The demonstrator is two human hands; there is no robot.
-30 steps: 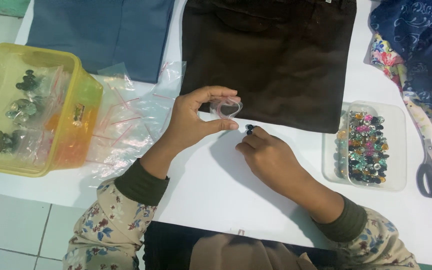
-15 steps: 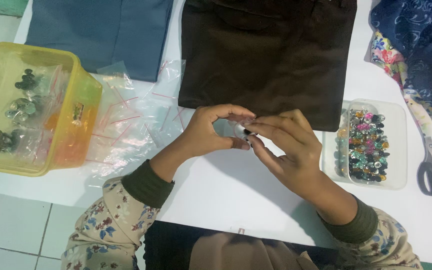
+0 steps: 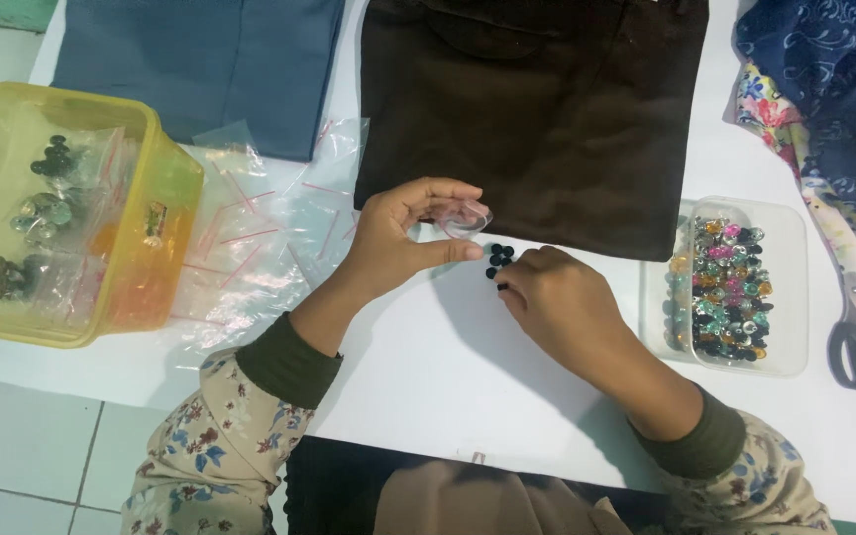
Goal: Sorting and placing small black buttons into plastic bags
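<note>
The left hand [image 3: 388,243] is lifting with fingers [image 3: 448,188] pinching together; the right hand [image 3: 557,302] is resting knuckles-up, fingers curling under.

— What carries everything?

— A white table [image 3: 448,367], smooth and plain. Its near edge runs slanting across the lower left.

— And below that edge?

— A floor [image 3: 22,446] of pale, whitish tiles with thin grey joints. It shows at lower left and again at the upper left corner, beside the table's side edge.

— Anything else up there?

— A green strip [image 3: 2,12] at the top left corner; what it is, I cannot tell.

— The light?

— Even and soft, from above. Shadows on the table are faint and short.

— Walls, windows?

— Out of view.
</note>
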